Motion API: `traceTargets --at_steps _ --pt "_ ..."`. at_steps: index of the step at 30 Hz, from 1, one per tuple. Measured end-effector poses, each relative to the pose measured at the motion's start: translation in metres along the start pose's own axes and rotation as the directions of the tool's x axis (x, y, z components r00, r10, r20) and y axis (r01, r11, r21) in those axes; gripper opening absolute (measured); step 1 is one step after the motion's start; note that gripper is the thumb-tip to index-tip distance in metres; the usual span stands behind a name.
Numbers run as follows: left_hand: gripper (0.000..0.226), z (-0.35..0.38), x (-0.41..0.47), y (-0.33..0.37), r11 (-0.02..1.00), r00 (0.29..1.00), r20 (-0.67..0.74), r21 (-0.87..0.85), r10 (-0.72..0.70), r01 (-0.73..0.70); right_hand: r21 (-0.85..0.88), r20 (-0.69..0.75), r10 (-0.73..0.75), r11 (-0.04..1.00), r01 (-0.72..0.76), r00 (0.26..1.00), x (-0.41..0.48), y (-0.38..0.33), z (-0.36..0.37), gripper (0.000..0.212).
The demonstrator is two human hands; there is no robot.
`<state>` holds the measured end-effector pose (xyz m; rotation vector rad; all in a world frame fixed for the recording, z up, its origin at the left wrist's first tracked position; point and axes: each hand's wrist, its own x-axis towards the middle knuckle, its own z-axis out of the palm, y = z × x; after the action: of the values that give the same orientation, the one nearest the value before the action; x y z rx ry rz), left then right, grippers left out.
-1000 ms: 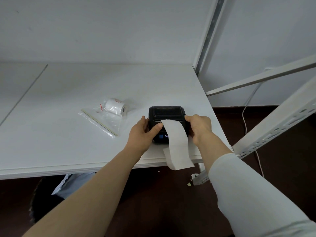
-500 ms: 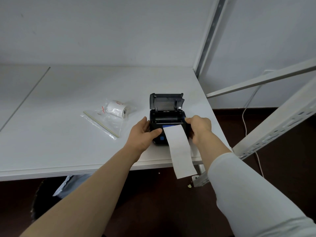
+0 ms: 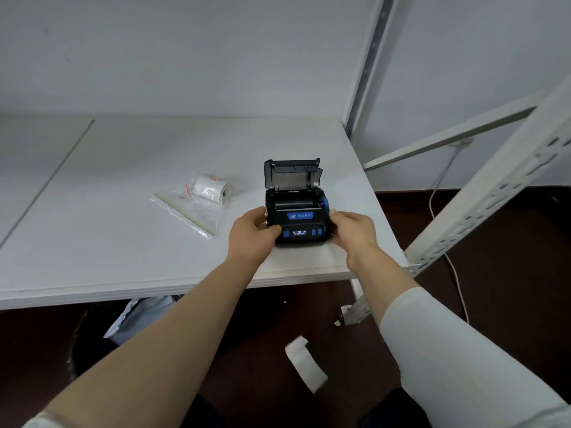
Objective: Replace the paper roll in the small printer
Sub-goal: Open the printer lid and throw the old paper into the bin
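Observation:
A small black printer (image 3: 297,216) with blue buttons stands near the front right corner of the white table (image 3: 129,242). Its lid (image 3: 292,174) is flipped up and back, and the paper bay looks dark. My left hand (image 3: 251,234) grips the printer's left side and my right hand (image 3: 352,231) grips its right side. A new white paper roll (image 3: 211,188) lies in a clear plastic bag (image 3: 191,208) on the table, left of the printer. A loose strip of white paper (image 3: 306,362) is below the table edge, over the dark floor.
A white metal shelf upright (image 3: 367,66) rises behind the table's right corner, and slanted perforated struts (image 3: 494,193) stand to the right. A thin white cable (image 3: 454,267) hangs down there. A pale bag (image 3: 139,313) lies under the table.
The printer's lid swung open from shut. The paper strip that hung from the slot has come free and dropped below the table edge. Both hands stay on the printer's sides.

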<state>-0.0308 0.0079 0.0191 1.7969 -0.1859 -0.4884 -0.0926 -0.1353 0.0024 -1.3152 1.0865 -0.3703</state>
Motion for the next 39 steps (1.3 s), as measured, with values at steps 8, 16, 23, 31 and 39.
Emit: traceTargets --at_steps 8,16,23,31,39 --pt "0.026 0.006 -0.047 -0.008 0.997 1.000 -0.022 0.074 0.002 -0.001 -0.093 -0.005 -0.050 0.994 0.049 0.999 -0.060 0.020 -0.012 0.015" --pt "0.037 0.028 -0.062 -0.065 0.927 0.960 0.206 0.358 -0.192 0.108 -0.385 0.173 0.159 0.919 -0.082 0.972 -0.062 0.102 -0.012 0.017" --pt "0.041 0.055 -0.023 -0.158 0.844 0.891 0.227 0.474 -0.393 0.252 -0.632 0.144 0.323 0.757 -0.164 0.935 -0.009 0.186 -0.015 0.019" --pt "0.018 0.089 0.006 -0.235 0.733 0.781 0.287 0.613 -0.555 0.296 -0.829 -0.006 0.430 0.503 -0.245 0.903 0.032 0.279 -0.029 0.029" --pt "0.025 0.106 0.017 -0.269 0.659 0.751 0.245 0.682 -0.613 0.315 -0.725 0.038 0.674 0.526 -0.444 0.737 0.051 0.358 -0.032 0.040"
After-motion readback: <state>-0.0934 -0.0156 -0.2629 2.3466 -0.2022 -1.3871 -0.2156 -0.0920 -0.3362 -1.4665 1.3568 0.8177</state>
